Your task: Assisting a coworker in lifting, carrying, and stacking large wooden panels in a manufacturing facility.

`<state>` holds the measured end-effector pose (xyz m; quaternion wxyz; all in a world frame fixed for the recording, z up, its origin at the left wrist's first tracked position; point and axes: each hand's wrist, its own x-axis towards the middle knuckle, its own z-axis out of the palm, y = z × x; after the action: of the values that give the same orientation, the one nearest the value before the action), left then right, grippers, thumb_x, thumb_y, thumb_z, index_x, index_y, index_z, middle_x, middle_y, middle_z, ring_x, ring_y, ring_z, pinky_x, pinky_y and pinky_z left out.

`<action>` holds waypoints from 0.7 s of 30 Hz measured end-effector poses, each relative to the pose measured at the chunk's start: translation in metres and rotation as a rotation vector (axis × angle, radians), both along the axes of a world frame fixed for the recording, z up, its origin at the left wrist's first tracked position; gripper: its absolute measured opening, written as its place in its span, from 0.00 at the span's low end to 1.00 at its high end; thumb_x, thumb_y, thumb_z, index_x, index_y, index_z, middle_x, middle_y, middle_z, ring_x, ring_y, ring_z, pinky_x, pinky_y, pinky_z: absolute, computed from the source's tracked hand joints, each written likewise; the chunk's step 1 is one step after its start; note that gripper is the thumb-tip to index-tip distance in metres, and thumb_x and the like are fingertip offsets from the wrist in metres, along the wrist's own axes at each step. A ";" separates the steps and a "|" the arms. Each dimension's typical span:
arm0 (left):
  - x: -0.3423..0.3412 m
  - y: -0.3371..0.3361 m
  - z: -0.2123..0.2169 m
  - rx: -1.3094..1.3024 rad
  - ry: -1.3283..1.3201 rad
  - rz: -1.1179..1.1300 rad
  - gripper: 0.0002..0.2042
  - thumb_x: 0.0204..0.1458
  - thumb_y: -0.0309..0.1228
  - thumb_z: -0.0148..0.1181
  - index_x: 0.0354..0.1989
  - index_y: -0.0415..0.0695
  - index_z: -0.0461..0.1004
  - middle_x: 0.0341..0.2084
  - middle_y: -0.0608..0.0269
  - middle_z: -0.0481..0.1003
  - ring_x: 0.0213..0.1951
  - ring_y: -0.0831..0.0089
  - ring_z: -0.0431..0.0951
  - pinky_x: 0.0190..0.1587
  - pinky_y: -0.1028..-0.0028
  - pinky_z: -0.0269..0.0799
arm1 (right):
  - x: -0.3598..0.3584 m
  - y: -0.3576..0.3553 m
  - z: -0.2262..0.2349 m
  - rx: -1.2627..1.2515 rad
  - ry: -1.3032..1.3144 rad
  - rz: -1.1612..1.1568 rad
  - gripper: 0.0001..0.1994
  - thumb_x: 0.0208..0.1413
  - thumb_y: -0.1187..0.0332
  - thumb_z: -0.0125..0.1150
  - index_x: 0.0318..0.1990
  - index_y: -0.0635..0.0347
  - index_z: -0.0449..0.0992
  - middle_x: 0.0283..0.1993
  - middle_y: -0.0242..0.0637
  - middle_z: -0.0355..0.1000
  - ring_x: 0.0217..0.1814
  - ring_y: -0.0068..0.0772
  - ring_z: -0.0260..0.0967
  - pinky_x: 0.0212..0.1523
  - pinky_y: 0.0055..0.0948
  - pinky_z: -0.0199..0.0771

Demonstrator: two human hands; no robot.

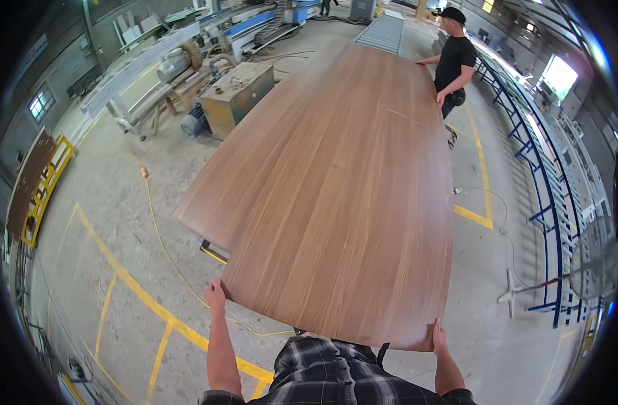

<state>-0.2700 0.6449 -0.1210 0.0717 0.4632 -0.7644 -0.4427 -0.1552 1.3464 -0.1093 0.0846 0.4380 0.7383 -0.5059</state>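
A large brown wood-grain panel (349,270) stretches away in front of me, its near edge close to my waist. My left hand (215,295) is closed on its near left corner. At the near right corner my right hand (439,335) grips the side edge, with part of the fingers hidden by the board. Another brown panel (211,210) shows beneath on the left, its corner sticking out past the upper one. Farther off on the right, a co-worker (454,64) in a black shirt and cap has both hands at the panel's right edge.
A roller conveyor (380,34) stands beyond the panel's far end. Blue-framed roller tracks (535,158) run along the right, near a stand fan (511,293). To the left are a metal cabinet (238,98) and a motor (195,121). A yellow cord (162,236) crosses the floor.
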 end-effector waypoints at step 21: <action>-0.033 0.014 0.039 -0.347 -0.256 -0.469 0.32 0.47 0.54 0.32 0.30 0.34 0.71 0.30 0.39 0.69 0.38 0.46 0.67 0.42 0.59 0.61 | 0.002 -0.005 0.010 0.026 -0.140 -0.029 0.35 0.49 0.44 0.36 0.43 0.76 0.63 0.40 0.53 0.65 0.44 0.42 0.61 0.44 0.30 0.59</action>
<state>-0.3032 0.6593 -0.0817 -0.0514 0.3071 -0.9173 -0.2481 -0.1529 1.3419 -0.0990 0.1231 0.4842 0.7305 -0.4656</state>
